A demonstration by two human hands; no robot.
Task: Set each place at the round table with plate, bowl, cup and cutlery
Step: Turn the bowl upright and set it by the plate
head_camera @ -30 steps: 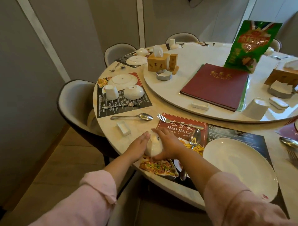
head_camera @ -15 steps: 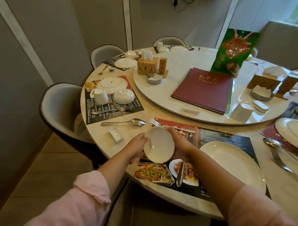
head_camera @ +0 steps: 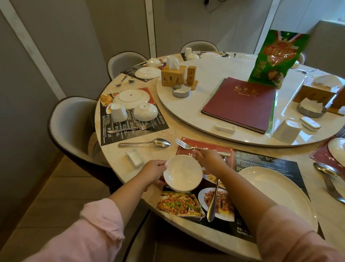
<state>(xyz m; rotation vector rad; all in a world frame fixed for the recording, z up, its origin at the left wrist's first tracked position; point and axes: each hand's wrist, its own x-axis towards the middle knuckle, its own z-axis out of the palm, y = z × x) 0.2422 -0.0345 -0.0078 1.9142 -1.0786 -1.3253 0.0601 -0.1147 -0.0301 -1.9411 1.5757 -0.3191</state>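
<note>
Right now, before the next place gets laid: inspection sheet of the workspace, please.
Surface: round table, pale marble top, lazy Susan in its middle; printed placemat at the near place.
Job's things: bowl upright at the placemat's left end; plate on its right; fork at its far edge; spoon lying across it; cup upside down on the lazy Susan.
Clutter: menu, green bag, tissue box, ashtray on the lazy Susan; loose spoon, small dish left of the placemat.
Grippers: left hand grips the bowl's left rim; right hand at its far rim, grip unclear.
Cables: seemingly a dark lead high on the far wall.
Surroundings: grey chairs, panelled walls.
</note>
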